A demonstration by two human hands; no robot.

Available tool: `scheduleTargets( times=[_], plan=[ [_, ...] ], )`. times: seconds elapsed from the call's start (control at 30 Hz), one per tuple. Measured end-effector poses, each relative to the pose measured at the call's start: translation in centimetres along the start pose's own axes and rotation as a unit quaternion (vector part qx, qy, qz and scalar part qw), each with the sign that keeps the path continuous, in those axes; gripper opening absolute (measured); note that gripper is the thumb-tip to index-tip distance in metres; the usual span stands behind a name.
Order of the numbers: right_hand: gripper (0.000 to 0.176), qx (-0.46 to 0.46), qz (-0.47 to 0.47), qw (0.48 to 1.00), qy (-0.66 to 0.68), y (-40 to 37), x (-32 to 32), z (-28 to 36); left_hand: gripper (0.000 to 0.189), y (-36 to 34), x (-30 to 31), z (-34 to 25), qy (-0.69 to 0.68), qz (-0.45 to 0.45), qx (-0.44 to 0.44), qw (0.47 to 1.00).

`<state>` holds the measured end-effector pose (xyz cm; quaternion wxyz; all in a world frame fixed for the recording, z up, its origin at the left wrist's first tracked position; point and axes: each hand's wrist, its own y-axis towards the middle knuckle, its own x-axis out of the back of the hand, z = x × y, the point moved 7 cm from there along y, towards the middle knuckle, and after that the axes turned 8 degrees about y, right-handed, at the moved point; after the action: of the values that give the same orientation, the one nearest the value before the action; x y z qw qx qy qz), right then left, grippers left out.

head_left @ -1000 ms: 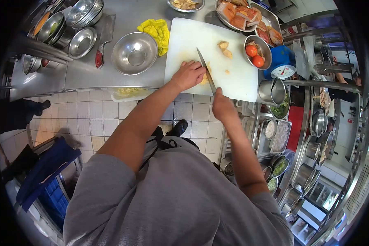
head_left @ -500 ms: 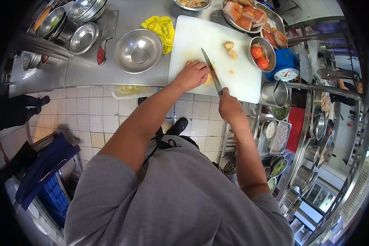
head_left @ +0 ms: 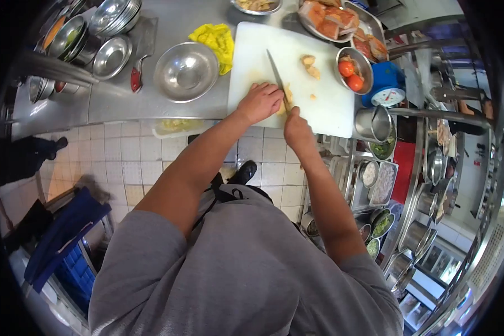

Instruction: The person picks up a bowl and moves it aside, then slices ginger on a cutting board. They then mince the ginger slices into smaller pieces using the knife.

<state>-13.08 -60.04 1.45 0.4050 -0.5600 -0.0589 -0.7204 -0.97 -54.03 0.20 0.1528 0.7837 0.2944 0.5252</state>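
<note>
On the white cutting board (head_left: 325,115), my right hand (head_left: 298,130) is wrapped round the handle of a long knife (head_left: 275,73). My left hand (head_left: 262,102) rests on the board just left of the blade, its fingers curled; what it holds down is mostly hidden. Pale yellow cut pieces (head_left: 288,94) lie right beside the blade. Knobbly peeled pieces (head_left: 310,66) that look like ginger sit farther up the board, and a small bit (head_left: 313,97) lies below them. An empty steel bowl (head_left: 186,73) stands left of the board.
A yellow cloth (head_left: 218,46) touches the board's left side. At the right are a bowl with tomatoes (head_left: 354,83), a blue scale (head_left: 387,84) and a steel pot (head_left: 374,124). Meat (head_left: 330,22) fills trays behind. A cleaver (head_left: 143,53) lies left. A person's dark-clothed legs (head_left: 25,157) show far left.
My right hand has moved left with the knife, bringing the handle closer to my left hand. The blade stands more upright in view. The whole view has shifted slightly.
</note>
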Motion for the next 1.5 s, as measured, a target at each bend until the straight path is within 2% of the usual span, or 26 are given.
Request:
scheduleTargets(
  times=[0.07, 0.2, 0.3, 0.53, 0.63, 0.77, 0.83, 0.87, 0.93, 1.0, 1.1, 1.17, 1.27, 1.3, 1.4, 1.5],
  plan=[
    [0.021, 0.007, -0.004, 1.0, -0.001, 0.3, -0.5, -0.4, 0.01, -0.3, 0.0, 0.2, 0.017, 0.005, 0.013, 1.0],
    [0.029, 0.116, -0.021, 0.989, 0.087, -1.9, -0.4, -1.0, 0.01, -0.4, 0.0, 0.3, 0.021, 0.043, 0.041, 0.998],
    [0.028, 0.067, -0.012, 0.995, 0.077, -2.2, -0.9, -1.3, 0.01, -0.7, 0.0, 0.4, 0.011, 0.057, 0.043, 0.997],
    [0.025, 0.088, -0.006, 0.996, 0.023, -3.2, 2.6, 2.1, 0.012, -0.9, -0.1, 0.7, -0.002, 0.084, 0.043, 0.996],
    [0.025, 0.094, 0.027, 0.995, -0.015, -5.5, 2.9, 2.2, 0.015, -0.9, -0.3, 0.4, 0.02, 0.096, 0.039, 0.994],
    [0.026, 0.063, 0.085, 0.994, -0.04, -9.6, 4.9, 1.2, 0.017, -1.0, -0.1, 0.4, 0.014, 0.104, 0.042, 0.994],
    [0.026, 0.031, 0.11, 0.993, -0.038, -9.3, 4.4, 0.6, 0.016, -1.1, -0.4, 0.5, 0.022, 0.112, 0.044, 0.992],
    [0.026, 0.035, 0.111, 0.992, -0.038, -7.3, 2.3, -0.3, 0.016, -1.1, -0.5, 0.8, 0.025, 0.111, 0.047, 0.992],
    [0.027, 0.085, 0.016, 0.996, 0.008, -2.9, -1.1, -1.9, 0.015, -1.2, -0.6, 0.6, 0.008, 0.114, 0.036, 0.993],
    [0.027, 0.076, 0.033, 0.997, 0.009, -2.3, 1.6, 0.7, 0.014, -1.1, 0.0, 1.0, 0.005, 0.097, 0.042, 0.994],
    [0.026, 0.062, 0.044, 0.997, -0.006, -4.8, 3.6, 0.6, 0.012, -0.6, 0.0, 0.3, 0.002, 0.082, 0.037, 0.996],
    [0.027, 0.074, 0.037, 0.996, 0.011, -4.6, 1.1, -0.3, 0.012, -1.1, -0.3, 0.6, 0.006, 0.077, 0.03, 0.997],
    [0.03, 0.038, 0.042, 0.998, 0.03, -2.2, 1.0, -0.2, 0.013, -1.1, 0.2, 0.3, 0.004, 0.08, 0.027, 0.996],
    [0.029, 0.02, 0.064, 0.998, 0.017, -3.4, 2.8, 0.8, 0.013, -1.2, 0.1, 0.2, 0.004, 0.081, 0.024, 0.996],
    [0.03, 0.059, 0.049, 0.997, 0.01, -5.3, 2.4, 0.1, 0.013, -0.9, 0.1, 0.5, 0.017, 0.07, 0.026, 0.997],
    [0.032, 0.05, 0.037, 0.997, 0.038, -2.9, 0.8, -0.7, 0.012, -1.0, 0.4, 0.3, -0.014, 0.054, 0.023, 0.998]
  ],
)
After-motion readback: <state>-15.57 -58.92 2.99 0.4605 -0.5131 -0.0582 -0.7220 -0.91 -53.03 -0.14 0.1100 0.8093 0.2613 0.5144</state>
